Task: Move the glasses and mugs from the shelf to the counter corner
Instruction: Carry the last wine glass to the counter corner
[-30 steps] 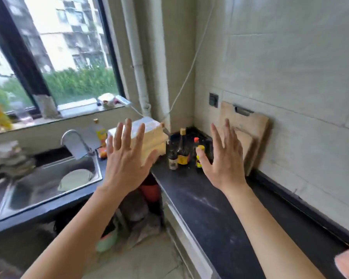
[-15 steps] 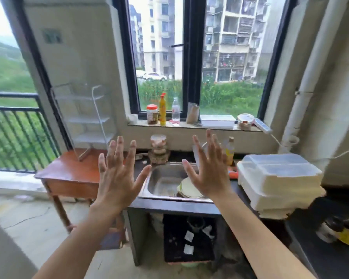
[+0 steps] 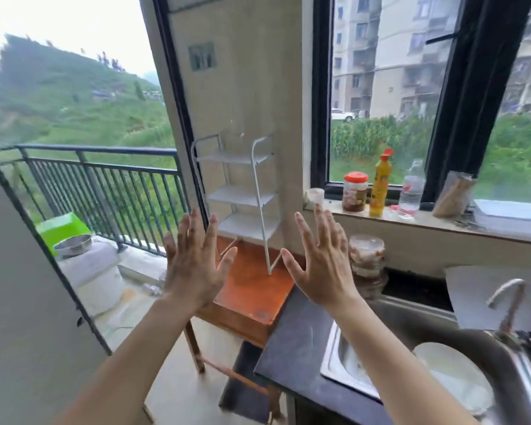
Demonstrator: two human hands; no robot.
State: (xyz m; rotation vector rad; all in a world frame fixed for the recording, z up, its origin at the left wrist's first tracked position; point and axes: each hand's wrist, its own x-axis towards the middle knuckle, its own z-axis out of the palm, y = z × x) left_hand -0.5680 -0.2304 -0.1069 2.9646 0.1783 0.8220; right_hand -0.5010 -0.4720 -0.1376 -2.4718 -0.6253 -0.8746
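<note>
A white three-tier wire shelf (image 3: 242, 196) stands on a small orange-topped wooden table (image 3: 252, 289) against the wall, and all its tiers look bare. No glasses or mugs show on it. My left hand (image 3: 193, 262) is raised in front of the table's left side, palm away from me, fingers spread, holding nothing. My right hand (image 3: 322, 262) is raised to the right of the shelf, above the dark counter's left end (image 3: 292, 342), also spread with nothing in it.
A steel sink (image 3: 411, 329) with a white plate (image 3: 454, 375) and a tap (image 3: 506, 305) sits at the right. Stacked jars (image 3: 367, 259) stand behind the counter. The windowsill holds a red-lidded jar (image 3: 354, 191), a yellow bottle (image 3: 379, 185) and a clear bottle (image 3: 411, 191). A balcony railing (image 3: 105, 182) is left.
My view has swung left from the counter corner, past the sink, to the shelf and balcony. Both hands stay raised, spread and with nothing in them throughout.
</note>
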